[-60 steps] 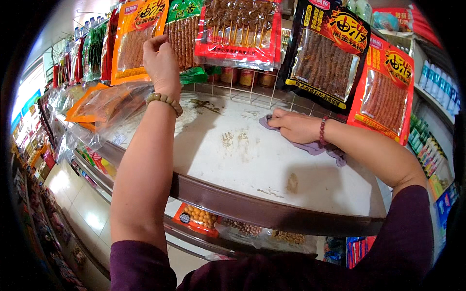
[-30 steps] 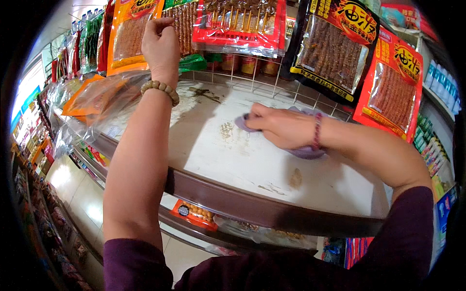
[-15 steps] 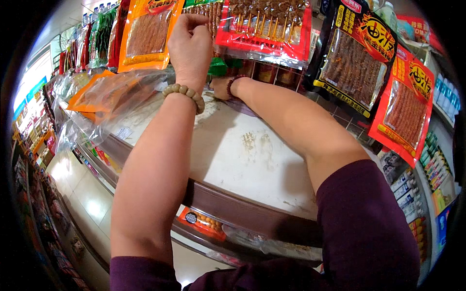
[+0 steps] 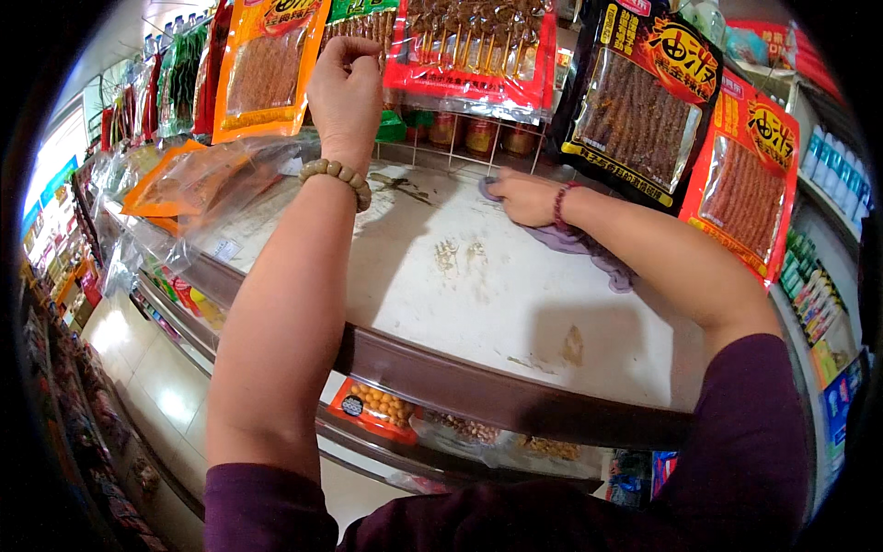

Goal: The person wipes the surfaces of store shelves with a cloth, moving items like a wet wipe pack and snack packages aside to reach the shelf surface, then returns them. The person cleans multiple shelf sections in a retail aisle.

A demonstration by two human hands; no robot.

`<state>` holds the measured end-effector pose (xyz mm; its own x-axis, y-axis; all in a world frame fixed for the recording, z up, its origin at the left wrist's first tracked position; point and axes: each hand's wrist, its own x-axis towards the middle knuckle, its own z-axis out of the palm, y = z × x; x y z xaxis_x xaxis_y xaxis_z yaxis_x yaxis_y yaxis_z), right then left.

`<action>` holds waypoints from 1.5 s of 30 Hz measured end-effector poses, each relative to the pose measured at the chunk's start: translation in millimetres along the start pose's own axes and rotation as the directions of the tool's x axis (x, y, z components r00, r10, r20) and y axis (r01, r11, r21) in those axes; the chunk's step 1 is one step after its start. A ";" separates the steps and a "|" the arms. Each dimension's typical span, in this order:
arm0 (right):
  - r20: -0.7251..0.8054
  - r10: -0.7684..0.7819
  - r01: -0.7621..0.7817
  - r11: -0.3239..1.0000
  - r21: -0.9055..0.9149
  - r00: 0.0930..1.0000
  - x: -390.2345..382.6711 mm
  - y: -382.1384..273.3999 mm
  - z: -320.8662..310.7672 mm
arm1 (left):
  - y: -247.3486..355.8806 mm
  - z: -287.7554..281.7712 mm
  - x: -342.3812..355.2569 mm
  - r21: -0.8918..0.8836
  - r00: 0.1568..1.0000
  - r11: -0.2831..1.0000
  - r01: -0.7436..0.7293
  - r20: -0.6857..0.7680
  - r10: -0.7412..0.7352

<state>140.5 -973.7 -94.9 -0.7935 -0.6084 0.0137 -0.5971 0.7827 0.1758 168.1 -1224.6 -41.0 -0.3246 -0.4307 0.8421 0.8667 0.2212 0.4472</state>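
Observation:
With its fingers closed on a grey-purple cloth (image 4: 589, 250), my right hand (image 4: 526, 199) presses onto the stained white shelf (image 4: 414, 294), close to the wire grid at the back. Part of the cloth trails out under the wrist toward the front. My left hand (image 4: 344, 97) is raised in front of the hanging snack packs, its fingers curled together. Whatever they hold, if anything, is hidden. Behind that hand hang an orange pack (image 4: 267, 83) and a green-topped pack (image 4: 361, 29). A red pack of skewered snacks (image 4: 471, 69) hangs just to the right of it.
A black pack (image 4: 635, 101) and a red-orange pack (image 4: 747, 175) hang over the right side. Clear plastic and orange packaging (image 4: 189, 184) lies at the shelf's left end. Dark brown edging (image 4: 441, 373) runs along the front, above a lower shelf with snack bags (image 4: 375, 407).
My right hand has moved right along the back of the shelf with the cloth, uncovering dark smears behind. My left hand stays raised, shifted slightly in view.

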 end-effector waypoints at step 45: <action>-0.133 -0.038 0.054 0.991 0.123 0.990 -0.1 -35.8 5.9 | -17.0 -12.7 8.1 0.190 0.998 0.981 -0.031 0.060 0.020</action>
<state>161.3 -1000.9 -107.0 -0.7477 -0.6496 0.1376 -0.6492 0.7587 0.0539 155.5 -1242.9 -45.5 -0.3294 -0.3729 0.8674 0.7886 0.3966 0.4699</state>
